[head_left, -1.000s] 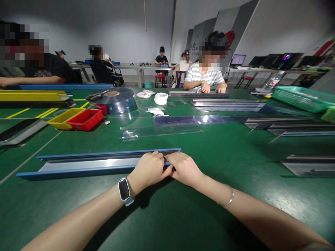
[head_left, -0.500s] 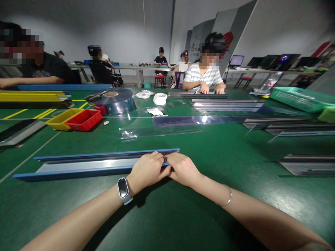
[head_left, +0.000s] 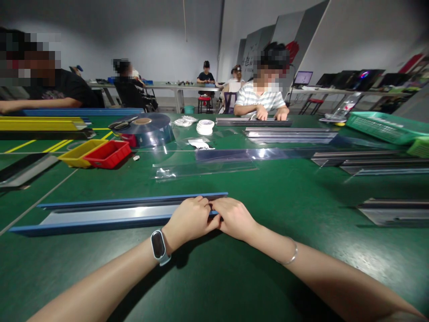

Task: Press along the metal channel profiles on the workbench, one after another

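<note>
A long channel strip point(head_left: 110, 217) with blue side walls and a pale silvery floor lies across the green table in front of me. My left hand point(head_left: 191, 217) is closed over its near wall close to the right end, with the thumb on the outer side. Touching it, my right hand point(head_left: 236, 218) grips the very end of the same channel, fingers curled inward. The fingertips of both hands meet inside the channel, so whatever lies between them is hidden.
Clear plastic strips point(head_left: 204, 170) lie beyond the channel. Yellow point(head_left: 80, 154) and red bins point(head_left: 109, 155) stand left, near a big film roll point(head_left: 150, 132). Dark metal profiles point(head_left: 395, 212) and a green basket point(head_left: 385, 126) are right. A co-worker point(head_left: 261, 98) works opposite.
The blue-edged channel has slid slightly to the left, its far-left end shifting most visibly. Both hands keep nearly the same place and grip at its right end.
</note>
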`<state>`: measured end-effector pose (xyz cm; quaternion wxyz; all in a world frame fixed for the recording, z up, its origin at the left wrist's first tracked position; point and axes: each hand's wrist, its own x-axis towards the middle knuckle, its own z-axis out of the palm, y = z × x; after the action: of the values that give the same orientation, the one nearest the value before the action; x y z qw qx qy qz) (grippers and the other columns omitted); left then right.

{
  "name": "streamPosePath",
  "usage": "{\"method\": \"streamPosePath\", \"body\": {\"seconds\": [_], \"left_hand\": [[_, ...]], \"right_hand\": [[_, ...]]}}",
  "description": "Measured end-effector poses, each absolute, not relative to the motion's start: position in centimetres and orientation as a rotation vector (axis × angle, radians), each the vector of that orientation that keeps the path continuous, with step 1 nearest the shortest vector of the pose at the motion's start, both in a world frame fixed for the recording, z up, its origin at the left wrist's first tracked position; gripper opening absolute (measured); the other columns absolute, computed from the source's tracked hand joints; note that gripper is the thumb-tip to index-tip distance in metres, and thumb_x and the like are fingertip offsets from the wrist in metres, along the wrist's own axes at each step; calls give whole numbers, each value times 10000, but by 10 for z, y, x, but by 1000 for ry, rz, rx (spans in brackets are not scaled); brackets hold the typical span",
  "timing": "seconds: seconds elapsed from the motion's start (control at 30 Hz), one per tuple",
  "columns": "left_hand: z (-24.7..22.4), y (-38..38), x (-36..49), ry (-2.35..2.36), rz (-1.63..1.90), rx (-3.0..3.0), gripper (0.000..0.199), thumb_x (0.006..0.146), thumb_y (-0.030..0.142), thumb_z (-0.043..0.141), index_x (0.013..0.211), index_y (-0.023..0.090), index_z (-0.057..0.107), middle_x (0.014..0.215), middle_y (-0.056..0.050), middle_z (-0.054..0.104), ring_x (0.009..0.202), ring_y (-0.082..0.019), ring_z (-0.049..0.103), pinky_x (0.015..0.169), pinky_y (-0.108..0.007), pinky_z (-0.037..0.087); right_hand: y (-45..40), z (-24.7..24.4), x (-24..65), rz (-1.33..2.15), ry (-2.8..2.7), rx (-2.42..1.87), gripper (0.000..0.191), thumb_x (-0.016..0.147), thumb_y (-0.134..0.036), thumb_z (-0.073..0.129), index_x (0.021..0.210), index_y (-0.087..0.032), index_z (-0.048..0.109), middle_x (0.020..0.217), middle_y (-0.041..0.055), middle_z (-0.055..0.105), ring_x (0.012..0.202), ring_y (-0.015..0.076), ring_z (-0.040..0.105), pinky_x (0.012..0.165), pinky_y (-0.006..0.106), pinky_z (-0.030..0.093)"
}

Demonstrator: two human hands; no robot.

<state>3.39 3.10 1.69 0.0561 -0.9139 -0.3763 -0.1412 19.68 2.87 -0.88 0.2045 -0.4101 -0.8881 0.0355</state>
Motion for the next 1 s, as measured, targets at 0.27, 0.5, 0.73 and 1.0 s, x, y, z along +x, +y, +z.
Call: {"method": "streamPosePath", "body": {"seconds": [0.27,0.5,0.73,1.0], "left_hand": [[20,26,31,-1147,-441,-2833,329,842,399,380,841,140,583,816,-59,591,785,-189,519,682,-317,419],[21,27,32,-1186,-423,-2836,331,844,394,376,785,146,586,786,-53,598,750,-180,525,672,-307,410],[24,26,31,-1140,-447,-2903,289,849,376,386,886,165,580,862,-40,606,799,-178,529,701,-304,407],[26,30,27,-1192,-426,-2999,244,854,391,396,865,211,559,808,0,612,740,-154,561,652,-263,406]], "right_hand": [[28,-10,196,110,-2469,-1138,216,711,-167,485,921,-154,536,908,71,593,904,182,529,825,302,398],[26,-7,195,91,-2450,-1141,170,747,-222,480,894,-157,536,868,67,598,878,184,538,813,312,397],[26,-4,195,104,-2472,-1183,156,721,-195,499,870,-160,525,848,59,590,854,181,534,801,302,391],[26,-7,197,106,-2448,-1211,195,749,-322,511,865,-171,466,811,53,563,808,183,527,733,297,398]]}}
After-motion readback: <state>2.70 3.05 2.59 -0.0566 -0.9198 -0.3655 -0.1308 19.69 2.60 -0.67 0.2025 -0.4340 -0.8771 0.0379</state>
